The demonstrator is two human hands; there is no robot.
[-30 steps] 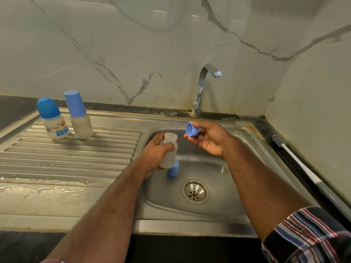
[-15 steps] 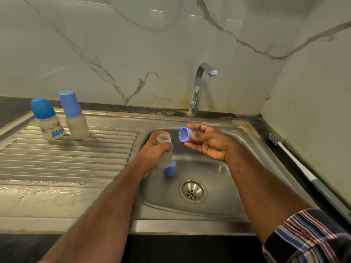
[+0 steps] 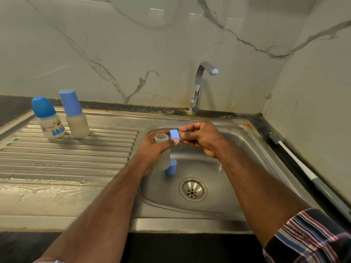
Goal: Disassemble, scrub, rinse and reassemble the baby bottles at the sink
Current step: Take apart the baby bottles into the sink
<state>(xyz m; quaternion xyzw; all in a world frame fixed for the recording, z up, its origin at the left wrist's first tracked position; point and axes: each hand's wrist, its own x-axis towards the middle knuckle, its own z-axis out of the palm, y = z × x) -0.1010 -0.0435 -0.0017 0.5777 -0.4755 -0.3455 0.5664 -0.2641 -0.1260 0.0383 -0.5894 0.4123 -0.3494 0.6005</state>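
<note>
Over the steel sink basin (image 3: 218,196), the left hand (image 3: 153,149) has its grip wrapped round a small frosted plastic bottle body (image 3: 163,147), open at the neck, thumb reaching up to touch a blue plastic collar ring (image 3: 174,134). The right hand (image 3: 201,138) pinches that ring's far side between fingertips, holding it just beside the bottle's mouth. Below them a blue cylindrical cap (image 3: 171,167) lies in the basin near the round drain (image 3: 193,188). On the ribbed steel draining surface (image 3: 66,152) to the left stand two capped bottles: a printed one with a rounded blue dome (image 3: 48,118) and a plain one with a tall blue cap (image 3: 75,114). A white-handled bottle brush (image 3: 296,158) lies along the right edge, under the curved chrome tap (image 3: 199,86).
</note>
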